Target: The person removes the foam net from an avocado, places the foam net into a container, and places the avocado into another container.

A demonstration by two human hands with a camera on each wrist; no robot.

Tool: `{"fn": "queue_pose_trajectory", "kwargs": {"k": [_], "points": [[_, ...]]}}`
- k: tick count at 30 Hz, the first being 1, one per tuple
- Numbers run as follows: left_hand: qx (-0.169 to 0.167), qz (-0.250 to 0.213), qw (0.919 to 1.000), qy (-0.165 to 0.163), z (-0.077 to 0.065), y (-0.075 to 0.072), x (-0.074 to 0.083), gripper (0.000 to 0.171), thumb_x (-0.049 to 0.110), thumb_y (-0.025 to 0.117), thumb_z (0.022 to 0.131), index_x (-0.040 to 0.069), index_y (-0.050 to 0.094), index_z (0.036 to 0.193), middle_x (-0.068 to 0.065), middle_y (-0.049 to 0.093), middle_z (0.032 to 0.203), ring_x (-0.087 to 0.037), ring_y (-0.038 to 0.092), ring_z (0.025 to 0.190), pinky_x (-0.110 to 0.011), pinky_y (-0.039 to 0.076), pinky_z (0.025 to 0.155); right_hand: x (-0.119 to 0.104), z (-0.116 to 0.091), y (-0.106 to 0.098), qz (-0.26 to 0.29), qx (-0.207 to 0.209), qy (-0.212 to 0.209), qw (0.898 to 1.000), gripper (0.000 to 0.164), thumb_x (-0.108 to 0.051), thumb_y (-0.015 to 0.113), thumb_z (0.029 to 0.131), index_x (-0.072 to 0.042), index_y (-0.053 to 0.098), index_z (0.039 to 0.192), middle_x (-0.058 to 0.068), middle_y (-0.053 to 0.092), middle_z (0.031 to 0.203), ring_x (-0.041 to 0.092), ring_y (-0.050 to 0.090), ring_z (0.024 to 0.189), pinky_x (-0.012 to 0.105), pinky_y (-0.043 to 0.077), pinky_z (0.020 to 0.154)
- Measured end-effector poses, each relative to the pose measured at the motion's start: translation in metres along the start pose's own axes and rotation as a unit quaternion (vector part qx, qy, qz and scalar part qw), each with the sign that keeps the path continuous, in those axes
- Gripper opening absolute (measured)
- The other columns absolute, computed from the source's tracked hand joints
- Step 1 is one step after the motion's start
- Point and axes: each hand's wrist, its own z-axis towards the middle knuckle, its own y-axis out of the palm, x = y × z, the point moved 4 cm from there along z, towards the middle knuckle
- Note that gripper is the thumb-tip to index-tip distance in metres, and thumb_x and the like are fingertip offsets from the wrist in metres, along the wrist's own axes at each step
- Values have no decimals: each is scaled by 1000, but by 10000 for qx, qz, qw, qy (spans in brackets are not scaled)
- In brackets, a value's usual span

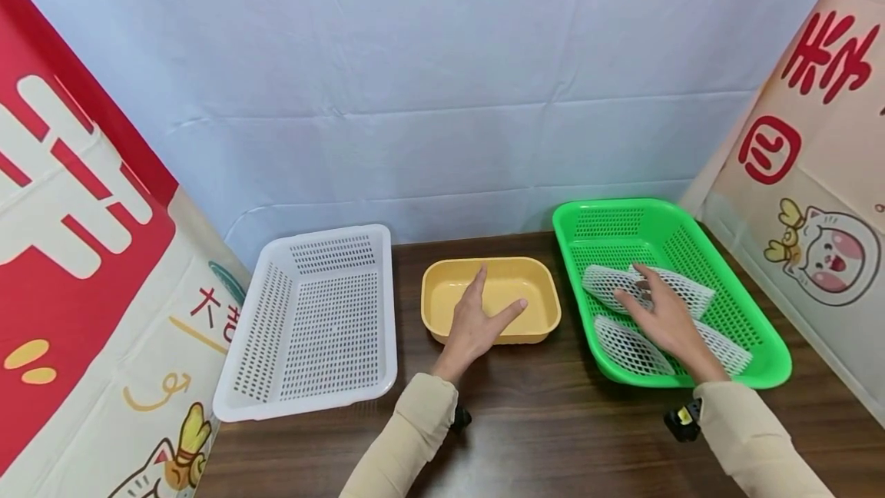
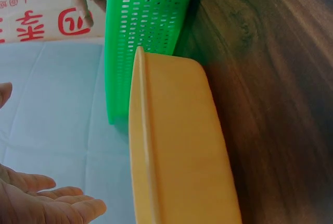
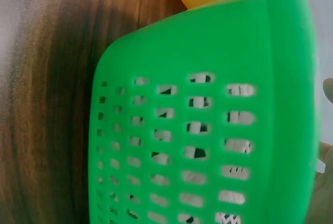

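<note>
My left hand [image 1: 473, 327] hovers over the front of a shallow yellow plastic tray [image 1: 532, 294], thumb and fingers spread with nothing between them. The left wrist view shows those fingers beside the tray's outer wall [image 2: 182, 140]. Over a green perforated basket [image 1: 770, 356], my right hand [image 1: 669, 323] reaches down with its thumb and fingers apart. Several white foam net sleeves [image 1: 629, 346] lie in that basket, some right beneath this hand; whether it touches one I cannot tell. In the right wrist view the basket's wall [image 3: 234, 41] hides most of the hand.
A white perforated basket [image 1: 335, 329] stands left of the yellow tray, showing only its own mesh inside. All three containers sit on a dark wood table [image 1: 539, 421]. A pale cloth [image 1: 442, 98] hangs behind, and printed cloths [image 1: 830, 175] flank both sides.
</note>
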Motion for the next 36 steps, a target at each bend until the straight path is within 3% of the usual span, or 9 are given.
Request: {"fn": "queue_pose_trajectory", "kwargs": {"k": [14, 22, 36], "points": [[-73, -212, 9997, -133, -11, 18, -3, 88, 71, 53, 68, 36, 16, 140, 5, 26, 141, -18, 26, 126, -41, 29, 97, 5, -9, -4, 155, -99, 217, 9996, 67, -43, 42, 91, -8, 14, 142, 31, 40, 121, 47, 43, 103, 58, 37, 74], [-73, -238, 9997, -12, -15, 27, 0, 87, 70, 53, 68, 35, 19, 140, 5, 27, 140, -17, 27, 125, -40, 30, 96, 8, -13, -8, 113, -192, 441, 9988, 67, -46, 40, 91, -8, 17, 141, 29, 45, 119, 47, 45, 102, 56, 40, 71], [-40, -422, 9990, -155, -21, 41, -3, 85, 70, 55, 67, 37, 23, 138, 5, 31, 138, -15, 29, 124, -38, 31, 96, 12, -17, -7, 63, -236, 309, 9992, 63, -44, 42, 91, -5, 25, 138, 26, 50, 112, 45, 49, 97, 52, 44, 66]]}}
